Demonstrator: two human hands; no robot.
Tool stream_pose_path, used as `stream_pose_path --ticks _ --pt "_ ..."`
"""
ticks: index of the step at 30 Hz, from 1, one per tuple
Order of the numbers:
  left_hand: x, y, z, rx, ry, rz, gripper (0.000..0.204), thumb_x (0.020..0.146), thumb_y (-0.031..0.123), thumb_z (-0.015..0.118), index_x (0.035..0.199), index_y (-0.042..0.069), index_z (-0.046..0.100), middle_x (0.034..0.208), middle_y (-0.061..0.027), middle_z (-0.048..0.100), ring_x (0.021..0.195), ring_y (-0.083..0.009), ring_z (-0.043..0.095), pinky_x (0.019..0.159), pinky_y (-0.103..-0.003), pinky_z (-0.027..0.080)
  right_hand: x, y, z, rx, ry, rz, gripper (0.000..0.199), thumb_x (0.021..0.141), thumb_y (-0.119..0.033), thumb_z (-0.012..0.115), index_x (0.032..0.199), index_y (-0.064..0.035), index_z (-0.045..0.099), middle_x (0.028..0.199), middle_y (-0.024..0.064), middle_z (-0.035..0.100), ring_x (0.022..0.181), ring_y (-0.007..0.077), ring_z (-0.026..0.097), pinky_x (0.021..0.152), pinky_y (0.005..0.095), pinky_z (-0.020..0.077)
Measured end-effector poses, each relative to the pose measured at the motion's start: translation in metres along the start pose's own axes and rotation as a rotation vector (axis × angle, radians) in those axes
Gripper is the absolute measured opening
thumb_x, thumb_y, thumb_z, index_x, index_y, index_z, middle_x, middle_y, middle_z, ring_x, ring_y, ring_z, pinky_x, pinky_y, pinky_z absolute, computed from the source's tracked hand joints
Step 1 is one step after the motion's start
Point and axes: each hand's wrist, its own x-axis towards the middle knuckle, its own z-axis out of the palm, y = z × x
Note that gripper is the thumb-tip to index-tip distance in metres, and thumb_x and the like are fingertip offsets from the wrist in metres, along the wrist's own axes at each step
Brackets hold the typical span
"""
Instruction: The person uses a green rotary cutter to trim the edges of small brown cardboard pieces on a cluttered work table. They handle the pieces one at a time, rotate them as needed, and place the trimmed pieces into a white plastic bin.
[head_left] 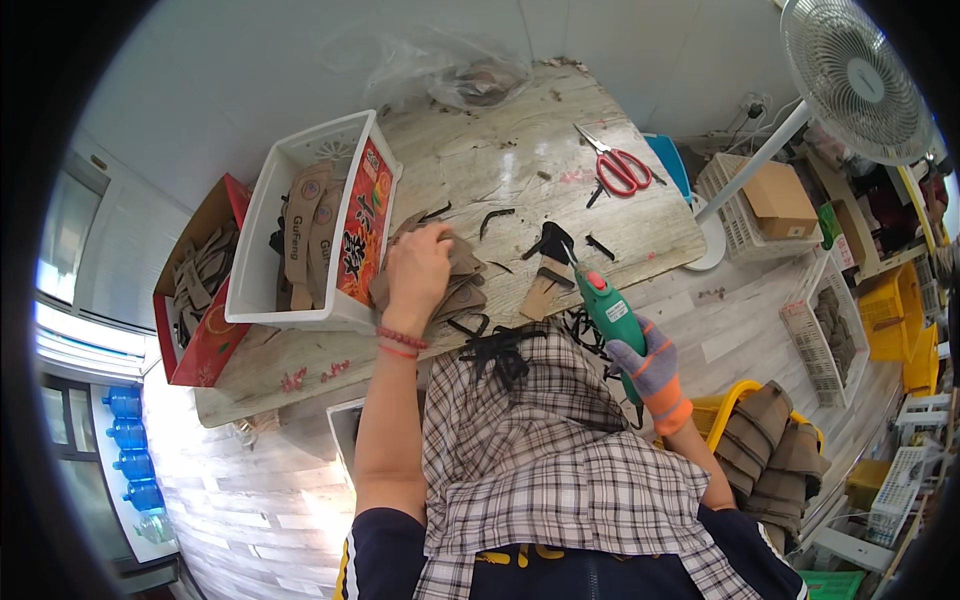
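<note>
At the left of the frame a red box of brown cut pieces sits beside a white basket holding more of the same. At centre, the bare left hand lies fingers down on a pile of brown pieces on the table; whether it pinches one cannot be told. The pieces look thin, light and flexible, best taken at an edge. Right of centre, the gloved right hand is closed round a green hand tool, its tip over a single piece. Black trimmings litter the checked cloth on the lap. Red scissors lie upper right.
</note>
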Motion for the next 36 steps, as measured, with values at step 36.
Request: stream_pose_path --ticks 36 --pt "-0.025 0.090 0.072 -1.606 0.184 -0.567 0.011 0.083 0.004 0.067 0.092 -0.002 0.063 0.084 -0.0042 0.066 0.071 -0.0087 0.058 0.067 -0.021 0.046 -0.008 -0.001 0.019 0.015 0.055 0.023 0.053 0.078 -0.023 0.078 0.117 0.0035 0.055 0.080 0.0040 0.063 0.062 0.0064 0.055 0.054 0.0207 0.0450"
